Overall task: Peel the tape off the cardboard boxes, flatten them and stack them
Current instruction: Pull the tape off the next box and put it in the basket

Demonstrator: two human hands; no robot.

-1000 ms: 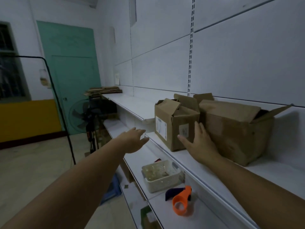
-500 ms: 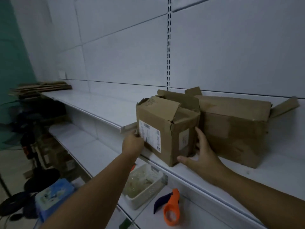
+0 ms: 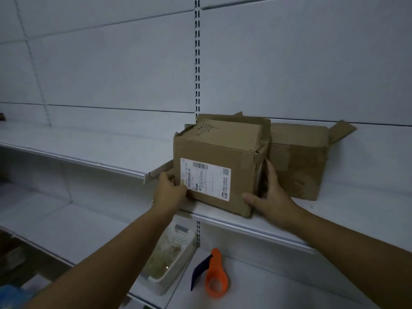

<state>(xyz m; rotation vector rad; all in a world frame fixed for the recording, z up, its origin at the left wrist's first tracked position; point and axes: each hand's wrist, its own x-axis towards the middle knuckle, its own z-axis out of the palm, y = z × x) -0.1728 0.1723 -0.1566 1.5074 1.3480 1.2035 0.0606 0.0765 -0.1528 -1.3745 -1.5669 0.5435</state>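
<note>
Hands are clasping the smaller cardboard box at center frame, left hand and right hand pressing its 2 lower corners on the shelf, and its crushed walls are risking buckling and slipping free.

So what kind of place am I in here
Probably a shop or stockroom being cleared out. White retail shelves hang from a slotted upright on a panelled wall, nearly bare apart from two used cardboard boxes, a plastic basket and a tape dispenser.

Two cardboard boxes (one labelled), two hands, one basket, one tape dispenser.
</note>
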